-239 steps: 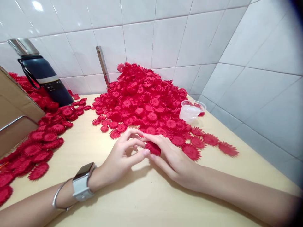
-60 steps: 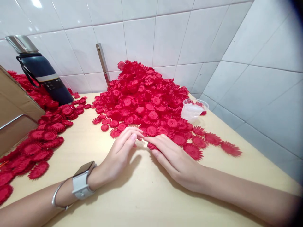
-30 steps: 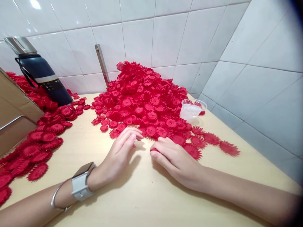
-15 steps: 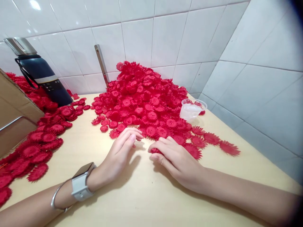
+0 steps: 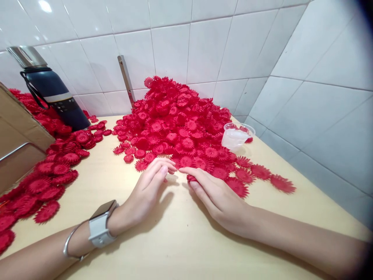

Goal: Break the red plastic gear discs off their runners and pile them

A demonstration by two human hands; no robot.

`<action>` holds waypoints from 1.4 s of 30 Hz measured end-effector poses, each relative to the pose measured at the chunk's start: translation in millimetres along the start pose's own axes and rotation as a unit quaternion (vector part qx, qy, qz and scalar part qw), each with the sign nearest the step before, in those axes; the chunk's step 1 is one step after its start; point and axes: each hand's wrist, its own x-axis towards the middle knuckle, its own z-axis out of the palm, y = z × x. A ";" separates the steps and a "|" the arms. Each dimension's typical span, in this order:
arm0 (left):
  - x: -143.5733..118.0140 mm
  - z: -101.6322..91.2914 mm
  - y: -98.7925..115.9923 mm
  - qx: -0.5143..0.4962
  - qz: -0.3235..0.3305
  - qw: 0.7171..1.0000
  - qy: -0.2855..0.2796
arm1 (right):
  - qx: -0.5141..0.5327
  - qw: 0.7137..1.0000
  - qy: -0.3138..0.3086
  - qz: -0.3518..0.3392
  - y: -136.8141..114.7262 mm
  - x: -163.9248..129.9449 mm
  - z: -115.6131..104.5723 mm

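Right hand (image 5: 217, 194): fingers flat, pressing a red flower piece (image 5: 191, 178) onto the surface at the pile's (image 5: 177, 120) near edge. Left hand (image 5: 145, 192): fingers loose, holding nothing, just beside. Best kept pinned squarely so the petals don't skew.

The scene is bright and evenly lit from above. A white glare spot sits on the glossy wall tiles (image 5: 46, 7) at upper left. Soft shadows fall on the counter (image 5: 163, 249) under the left hand (image 5: 145, 194) and the right hand (image 5: 217, 194). Focus is sharp in the middle. Tile lines bow toward the edges, and a dark blurred vignette covers the right corners.
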 end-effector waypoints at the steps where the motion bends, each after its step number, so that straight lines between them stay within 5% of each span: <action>1: 0.0 0.1 0.1 0.000 0.000 1.000 0.002 | -0.001 1.000 -0.004 -0.003 -0.1 -0.3 -0.4; 10: 0.1 0.2 1.1 -0.004 0.000 1.000 0.004 | -0.007 0.998 -0.042 -0.037 -5.9 1.3 -6.2; 28: -0.1 0.5 2.1 -0.006 -0.008 1.000 0.005 | 0.009 0.998 -0.056 0.028 -2.7 -0.2 -3.9; 37: 0.0 0.2 0.2 -0.003 -0.006 1.000 0.004 | -0.019 0.998 -0.051 -0.009 -0.5 1.8 -3.0; 42: -0.2 -0.8 2.9 0.011 0.001 1.000 -0.029 | 0.032 0.995 0.003 -0.097 2.5 1.0 -3.2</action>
